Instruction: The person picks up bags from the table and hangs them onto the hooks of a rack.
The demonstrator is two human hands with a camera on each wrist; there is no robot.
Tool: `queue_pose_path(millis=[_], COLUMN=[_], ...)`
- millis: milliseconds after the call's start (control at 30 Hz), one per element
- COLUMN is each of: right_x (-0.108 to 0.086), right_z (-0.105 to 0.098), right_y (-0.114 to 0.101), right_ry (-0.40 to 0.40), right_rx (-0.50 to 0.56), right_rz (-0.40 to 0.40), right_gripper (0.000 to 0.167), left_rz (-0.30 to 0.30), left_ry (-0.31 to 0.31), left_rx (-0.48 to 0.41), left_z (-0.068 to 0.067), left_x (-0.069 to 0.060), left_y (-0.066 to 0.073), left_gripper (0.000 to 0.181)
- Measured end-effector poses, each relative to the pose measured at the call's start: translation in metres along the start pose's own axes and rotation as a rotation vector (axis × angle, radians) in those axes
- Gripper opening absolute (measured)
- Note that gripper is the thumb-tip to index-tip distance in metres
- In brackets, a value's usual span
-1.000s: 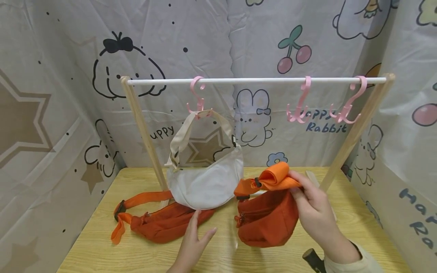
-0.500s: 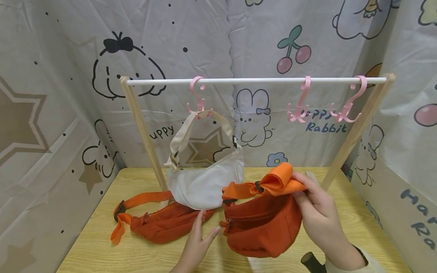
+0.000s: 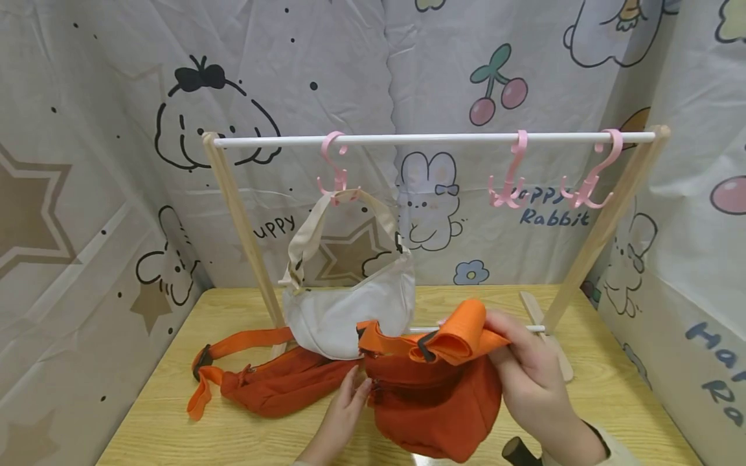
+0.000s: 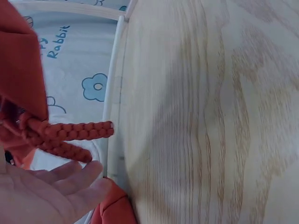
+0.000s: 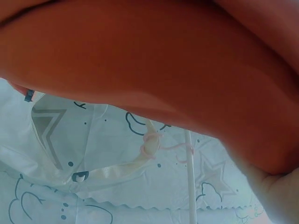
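Observation:
My right hand [image 3: 533,372] grips a rust-red waist bag [image 3: 434,408] at its right end, where the folded orange strap [image 3: 460,330] bunches up. The bag hangs above the table and fills the upper part of the right wrist view. My left hand [image 3: 344,411] is at the bag's left end, its fingers extended. In the left wrist view, a braided zipper pull [image 4: 79,130] dangles right by those fingertips; whether they touch it I cannot tell. A second rust-red waist bag [image 3: 280,385] lies on the table to the left.
A white shoulder bag [image 3: 350,314] hangs by its strap from a pink hook [image 3: 335,165] on a white rail [image 3: 431,138] with wooden posts. Two more pink hooks, a middle one [image 3: 513,175] and a right one [image 3: 597,175], hang further right. Patterned cloth [image 3: 326,71] surrounds the table [image 3: 146,421].
The held bag has moved left and down, toward me, with my right hand turning it. My left hand has shifted slightly right and down, and now meets the bag's left end.

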State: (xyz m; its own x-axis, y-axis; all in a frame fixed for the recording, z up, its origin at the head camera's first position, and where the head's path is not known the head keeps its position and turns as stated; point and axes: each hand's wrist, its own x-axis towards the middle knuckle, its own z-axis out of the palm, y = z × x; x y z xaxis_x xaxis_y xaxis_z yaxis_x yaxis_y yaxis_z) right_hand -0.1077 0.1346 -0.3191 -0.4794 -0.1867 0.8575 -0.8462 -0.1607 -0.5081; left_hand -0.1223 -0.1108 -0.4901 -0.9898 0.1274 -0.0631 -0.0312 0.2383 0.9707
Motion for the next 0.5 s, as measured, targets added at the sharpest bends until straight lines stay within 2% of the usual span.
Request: queue_pose_path(millis=[133, 333, 500], right_x=[0.0007, 0.0004, -0.0060], right_z=[0.0035, 0.0072, 0.0036], right_y=[-0.0017, 0.0015, 0.0062], right_ry=[-0.047, -0.104, -0.104], right_rx=[0.104, 0.238, 0.311], right_rz=[-0.036, -0.082, -0.092], right_gripper=[0.031, 0.036, 0.038], left_rz=[-0.040, -0.138, -0.161], left_ry=[-0.033, -0.067, -0.067], left_rx=[0.002, -0.199, -0.302], left_z=[0.0006, -0.0015, -0.0081], left_x=[0.0018, 0.0058, 0.0052], left_y=[0.0015, 0.0043, 0.0060], left_gripper=[0.071, 0.084, 0.082])
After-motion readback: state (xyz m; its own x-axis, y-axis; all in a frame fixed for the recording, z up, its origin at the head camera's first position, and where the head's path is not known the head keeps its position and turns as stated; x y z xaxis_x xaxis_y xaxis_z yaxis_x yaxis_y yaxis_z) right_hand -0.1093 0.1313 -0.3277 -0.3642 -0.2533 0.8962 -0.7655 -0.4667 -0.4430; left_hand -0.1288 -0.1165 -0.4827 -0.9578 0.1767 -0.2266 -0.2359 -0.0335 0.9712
